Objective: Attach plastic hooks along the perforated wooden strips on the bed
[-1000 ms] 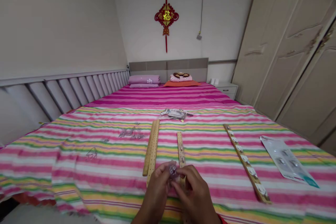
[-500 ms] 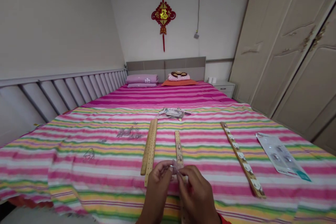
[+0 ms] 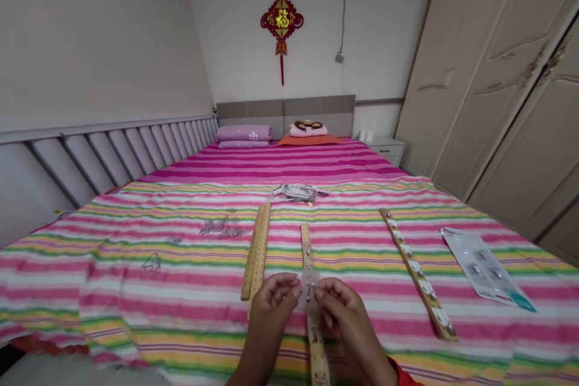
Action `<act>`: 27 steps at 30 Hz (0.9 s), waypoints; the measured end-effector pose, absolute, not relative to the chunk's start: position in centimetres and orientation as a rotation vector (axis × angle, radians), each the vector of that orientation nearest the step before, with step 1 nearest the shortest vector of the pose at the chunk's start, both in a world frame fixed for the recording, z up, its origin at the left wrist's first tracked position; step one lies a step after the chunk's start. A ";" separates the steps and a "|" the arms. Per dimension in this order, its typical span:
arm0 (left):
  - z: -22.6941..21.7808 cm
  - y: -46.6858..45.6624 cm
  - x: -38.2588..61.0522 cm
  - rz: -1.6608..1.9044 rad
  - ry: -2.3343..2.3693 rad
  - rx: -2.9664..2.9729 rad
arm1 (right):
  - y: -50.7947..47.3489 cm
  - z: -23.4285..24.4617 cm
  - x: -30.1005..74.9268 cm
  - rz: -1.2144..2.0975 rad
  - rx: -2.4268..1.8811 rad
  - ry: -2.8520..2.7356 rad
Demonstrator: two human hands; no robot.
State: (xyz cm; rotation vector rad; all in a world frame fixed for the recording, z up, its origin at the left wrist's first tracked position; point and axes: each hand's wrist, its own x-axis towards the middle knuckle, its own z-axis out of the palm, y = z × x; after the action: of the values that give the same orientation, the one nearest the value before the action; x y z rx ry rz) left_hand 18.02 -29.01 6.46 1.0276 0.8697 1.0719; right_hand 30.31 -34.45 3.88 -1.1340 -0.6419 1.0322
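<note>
Between my hands, over the middle wooden strip (image 3: 315, 338), is a small see-through plastic piece (image 3: 309, 279), perhaps a clear adhesive hook. My left hand (image 3: 274, 301) pinches its left edge with thumb and forefinger. At its right side, the thumb and finger of my right hand (image 3: 338, 304) are closed on the same piece. The strip below runs away from me and carries several small metal bits along its length. Two perforated wooden strips (image 3: 261, 241) lie side by side left of my left hand. The exact shape of the held piece is blurred.
To the right lie a wooden strip with several white round pieces (image 3: 415, 266) and a clear package (image 3: 484, 268) holding metal parts. Loose clear pieces (image 3: 221, 226) are scattered at left, near a thin transparent scrap (image 3: 151, 263). Another plastic packet (image 3: 298, 193) lies farther back on the striped bed.
My hands have moved slightly apart, the right one a little to the right. The plastic piece now shows flatter and wider between them, and more of the middle strip is visible.
</note>
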 end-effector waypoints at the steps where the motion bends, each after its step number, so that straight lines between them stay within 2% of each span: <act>1: 6.4 -28.8 17.9 1.066 0.893 1.037 | -34.5 3.8 30.3 1.056 -1.124 -0.629; 6: 6.1 -28.0 17.5 0.973 0.929 1.065 | -34.5 3.8 30.4 1.096 -1.113 -0.641; 12: 6.5 -28.4 17.5 1.144 0.921 1.189 | -34.1 3.4 30.7 0.993 -1.194 -0.738; 14: 6.5 -28.7 17.5 1.110 0.897 1.272 | -34.2 3.6 30.5 0.835 -1.277 -0.854; 17: 6.0 -29.1 17.8 1.041 0.892 1.329 | -34.8 4.0 30.0 0.402 -1.395 -1.151; 23: 5.3 -29.3 18.7 1.005 0.777 1.109 | -35.3 3.6 28.9 -0.374 -1.490 -1.560; 25: 5.4 -29.2 18.7 0.998 0.769 1.078 | -35.3 3.5 28.8 -0.466 -1.489 -1.573; 27: 5.4 -29.1 18.5 0.970 0.771 1.043 | -35.3 3.7 28.7 -0.423 -1.471 -1.576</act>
State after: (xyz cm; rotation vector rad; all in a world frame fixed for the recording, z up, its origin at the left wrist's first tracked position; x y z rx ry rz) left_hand 18.53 -29.09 5.39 1.0432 0.7713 0.9697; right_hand 28.65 -35.29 3.69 -1.4711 -1.5761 -0.4234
